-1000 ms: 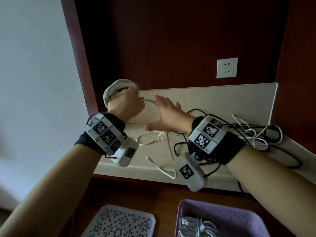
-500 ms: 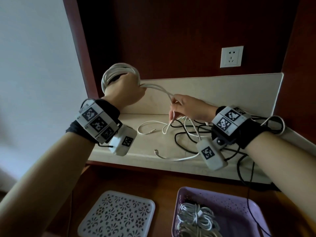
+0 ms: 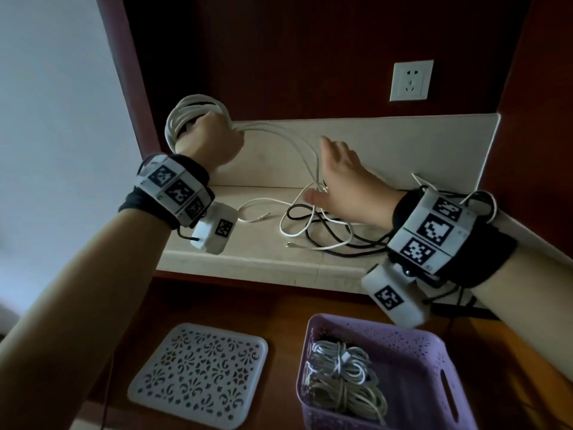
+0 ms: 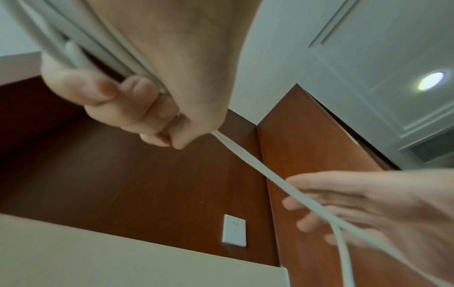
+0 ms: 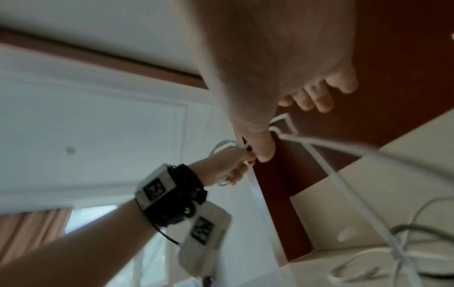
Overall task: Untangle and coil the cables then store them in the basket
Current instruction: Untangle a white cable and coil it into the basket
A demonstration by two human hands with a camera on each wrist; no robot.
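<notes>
Fingers of my left hand (image 3: 208, 141) clamped round white cable coil (image 3: 186, 117), loose strands slanting down-right across my right hand (image 3: 341, 184), fingers straight, gripping nothing, purple basket (image 3: 412, 342) below.

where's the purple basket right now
In the head view the purple basket sits at the lower right on the wooden surface, below the right hand, with the white perforated lid to its left.

Two hands are showing above the tabletop (image 3: 248, 243): the left hand (image 3: 210, 141) and the right hand (image 3: 344, 187). One purple basket (image 3: 412, 352) is sitting below the tabletop edge, holding two coiled white cable bundles (image 3: 338, 367). One white perforated lid (image 3: 198, 370) is lying beside the basket. One wall socket (image 3: 410, 80) is showing above the tabletop.
</notes>
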